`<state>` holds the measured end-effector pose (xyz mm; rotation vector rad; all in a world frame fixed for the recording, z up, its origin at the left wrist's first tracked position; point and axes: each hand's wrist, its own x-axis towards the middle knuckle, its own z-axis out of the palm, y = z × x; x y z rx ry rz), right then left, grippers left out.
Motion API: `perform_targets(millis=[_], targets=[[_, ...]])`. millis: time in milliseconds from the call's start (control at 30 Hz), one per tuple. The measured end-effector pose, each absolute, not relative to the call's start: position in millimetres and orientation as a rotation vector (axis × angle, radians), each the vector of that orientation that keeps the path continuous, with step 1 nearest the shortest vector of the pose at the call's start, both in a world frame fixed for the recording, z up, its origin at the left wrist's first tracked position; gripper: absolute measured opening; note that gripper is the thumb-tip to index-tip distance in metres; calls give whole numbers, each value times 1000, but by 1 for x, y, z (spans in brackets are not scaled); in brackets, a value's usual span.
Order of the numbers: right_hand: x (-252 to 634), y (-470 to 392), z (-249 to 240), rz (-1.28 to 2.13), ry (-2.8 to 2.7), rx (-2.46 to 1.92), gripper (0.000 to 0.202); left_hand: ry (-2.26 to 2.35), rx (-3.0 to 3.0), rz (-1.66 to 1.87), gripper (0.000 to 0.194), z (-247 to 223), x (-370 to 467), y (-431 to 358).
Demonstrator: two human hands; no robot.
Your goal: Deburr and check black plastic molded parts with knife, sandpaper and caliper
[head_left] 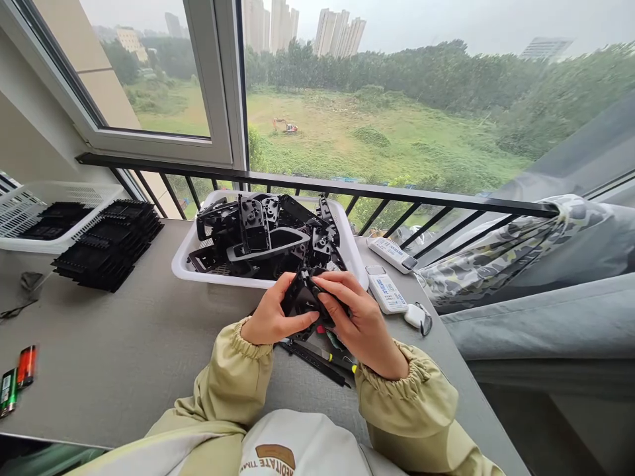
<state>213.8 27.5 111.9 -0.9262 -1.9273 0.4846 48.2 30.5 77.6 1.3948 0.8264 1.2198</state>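
A black plastic part (pixel 303 301) is held between both hands, just in front of a white basket (pixel 186 268). My left hand (pixel 278 312) grips its left side, the thumb along the lower edge. On the right side my right hand (pixel 353 317) wraps its fingers over the part and hides much of it. Many black plastic pieces (pixel 270 241) are heaped in the basket. Below the hands, a long black strip (pixel 317 362) and tools with yellow bits lie on the grey table (pixel 198 357).
Stacked black trays (pixel 109 244) stand at the left beside another white basket (pixel 94 228). Orange and green lighters (pixel 26 365) lie at the far left. White packets (pixel 385 291) and a small white case (pixel 413 315) are at the right. A black railing (pixel 317 183) runs behind.
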Motion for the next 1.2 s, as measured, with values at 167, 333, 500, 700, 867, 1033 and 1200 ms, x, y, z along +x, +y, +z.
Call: perform_targets(millis=[167,333,500,700,867,1033,1200], targets=[[221,20,109,357,-1992,-981,26,803,1477,1272,38,73,49,32],[230,19,112,409,-2023,-1024,18,801,1469,1285,35,73,50,31],[222,24,112,427,-1913,-1035,19,747,1468,1257,36,74,49,32],[220,24,110,412,-1922,-1032,17,731,1281,1258,36,75,57,32],[233,21,110,489,-2046,-984,16,766,1037,1341,40,74,59,33],[235,22,103,628,-1891,-1032,12,740,922,1405,36,73,54,36],[225,24,107,621,-1667,-998,13,686,942,1323,38,73,55,35]])
